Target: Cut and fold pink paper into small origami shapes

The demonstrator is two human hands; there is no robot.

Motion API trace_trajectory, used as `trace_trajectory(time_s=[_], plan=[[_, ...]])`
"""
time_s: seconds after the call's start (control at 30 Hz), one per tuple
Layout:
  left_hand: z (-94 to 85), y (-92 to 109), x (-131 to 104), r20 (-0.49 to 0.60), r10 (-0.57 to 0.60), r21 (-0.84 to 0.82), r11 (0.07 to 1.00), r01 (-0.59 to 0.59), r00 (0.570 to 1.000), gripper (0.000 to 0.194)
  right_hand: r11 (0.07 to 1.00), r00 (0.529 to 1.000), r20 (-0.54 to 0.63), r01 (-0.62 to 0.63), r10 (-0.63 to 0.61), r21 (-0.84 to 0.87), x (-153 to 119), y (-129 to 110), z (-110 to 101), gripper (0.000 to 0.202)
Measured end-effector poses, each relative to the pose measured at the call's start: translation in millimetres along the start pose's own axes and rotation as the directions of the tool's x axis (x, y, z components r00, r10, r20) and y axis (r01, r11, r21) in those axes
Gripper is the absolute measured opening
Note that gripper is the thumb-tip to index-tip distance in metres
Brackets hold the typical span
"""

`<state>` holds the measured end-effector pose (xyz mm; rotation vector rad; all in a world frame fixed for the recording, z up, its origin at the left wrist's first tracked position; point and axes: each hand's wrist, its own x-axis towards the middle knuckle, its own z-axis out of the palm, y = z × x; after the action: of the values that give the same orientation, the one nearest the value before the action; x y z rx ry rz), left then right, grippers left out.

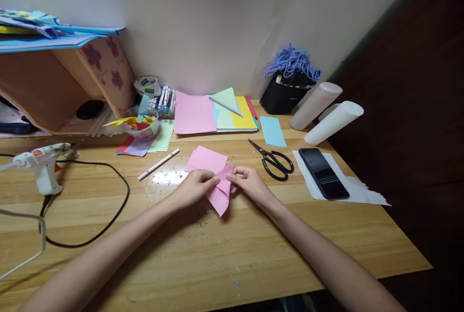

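Observation:
Between my two hands is a sheet of pink paper [219, 199], bent over with a fold across it. My left hand [197, 186] pinches its left side, the thumb lying on top. At its right edge my right hand [250, 184] grips the paper between thumb and fingers. Just behind, flat pink paper pieces [207, 158] lie on the table, partly covered by the held sheet. Black-handled scissors [273, 159] rest to the right, blades pointing back left. A white marker [158, 164] lies to the left of my hands.
On the left stand a glue gun [45, 167] with a black cord and a cardboard box [105, 75]. Coloured sheets [195, 113] are stacked at the back, beside a light blue paper piece [272, 131]. A phone [324, 174] and two white rolls [333, 122] occupy the right.

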<state>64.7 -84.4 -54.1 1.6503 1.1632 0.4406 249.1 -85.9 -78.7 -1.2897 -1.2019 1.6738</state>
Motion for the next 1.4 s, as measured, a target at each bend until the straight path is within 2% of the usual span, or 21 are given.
trace_trajectory(time_s=[0.07, 0.2, 0.33, 0.4, 0.5, 0.6, 0.73, 0.83, 0.9, 0.97, 1.03, 1.07, 1.13, 1.23, 1.4], plan=[[-1.8, 1.4, 3.1, -0.017, 0.042, 0.054, 0.998, -0.041, 0.999, 0.033, 0.999, 1.0, 0.023, -0.002, 0.003, -0.034, -1.9, -0.7, 0.6, 0.036], [0.3, 9.5, 16.3, -0.162, 0.151, 0.076, 0.987, -0.14, 0.975, 0.023, 0.998, 0.998, 0.056, 0.005, -0.002, -0.061, -7.1, -4.8, 5.7, 0.033], [2.8, 22.3, 29.5, -0.218, 0.206, 0.16, 0.972, -0.173, 0.954, 0.018, 0.998, 1.0, 0.01, 0.025, -0.024, -0.051, -7.6, -10.3, 5.9, 0.033], [2.0, 27.1, 33.9, -0.249, 0.218, 0.143, 0.972, -0.187, 0.944, 0.018, 0.996, 0.998, -0.026, 0.057, -0.059, -0.07, -6.1, -12.2, 2.7, 0.031], [-1.0, 28.2, 39.5, -0.34, 0.167, 0.044, 0.986, -0.162, 0.926, 0.02, 0.992, 0.996, -0.047, 0.076, -0.081, -0.1, -4.2, -13.3, -2.7, 0.028], [-5.7, 21.2, 46.8, -0.403, 0.092, -0.088, 0.986, -0.139, 0.911, 0.022, 0.982, 0.988, -0.078, 0.118, -0.131, -0.146, -3.0, -13.0, -6.2, 0.024], [-13.5, 4.3, 56.7, -0.421, 0.017, -0.243, 0.961, -0.131, 0.907, 0.025, 0.979, 0.984, -0.11, 0.121, -0.14, -0.164, -0.8, -12.8, -10.7, 0.025], [-19.2, -5.0, 58.5, -0.384, -0.006, -0.255, 0.962, -0.1, 0.923, 0.021, 0.957, 0.969, -0.142, 0.165, -0.202, -0.239, 0.4, -13.7, -15.9, 0.024], [-22.9, -5.1, 55.3, -0.368, 0.085, -0.143, 0.979, -0.147, 0.926, 0.019, 0.922, 0.954, -0.135, 0.213, -0.267, -0.323, -0.1, -14.2, -18.8, 0.02], [-25.8, 0.9, 49.3, -0.348, 0.267, 0.104, 0.964, -0.246, 0.899, 0.023, 0.88, 0.944, -0.097, 0.252, -0.315, -0.403, -1.7, -14.6, -19.8, 0.018], [-26.2, 11.2, 42.1, -0.197, 0.444, 0.369, 0.86, -0.353, 0.874, 0.018, 0.836, 0.933, -0.042, 0.3, -0.358, -0.46, -4.3, -14.8, -18.6, 0.018], [-25.2, 16.9, 38.6, -0.09, 0.484, 0.428, 0.808, -0.405, 0.871, 0.011, 0.817, 0.925, -0.021, 0.325, -0.38, -0.477, -5.6, -14.9, -17.3, 0.018], [-21.1, 27.1, 32.7, 0.047, 0.476, 0.513, 0.743, -0.43, 0.878, 0.009, 0.787, 0.908, -0.001, 0.362, -0.419, -0.5, -8.0, -14.9, -14.4, 0.017], [-13.7, 35.4, 27.4, 0.013, 0.446, 0.587, 0.721, -0.368, 0.895, 0.012, 0.771, 0.889, -0.042, 0.37, -0.456, -0.519, -10.0, -15.2, -11.0, 0.015], [-8.5, 35.5, 26.5, -0.114, 0.425, 0.518, 0.797, -0.311, 0.898, 0.014, 0.776, 0.866, -0.15, 0.334, -0.477, -0.536, -10.6, -17.6, -11.7, 0.014]])
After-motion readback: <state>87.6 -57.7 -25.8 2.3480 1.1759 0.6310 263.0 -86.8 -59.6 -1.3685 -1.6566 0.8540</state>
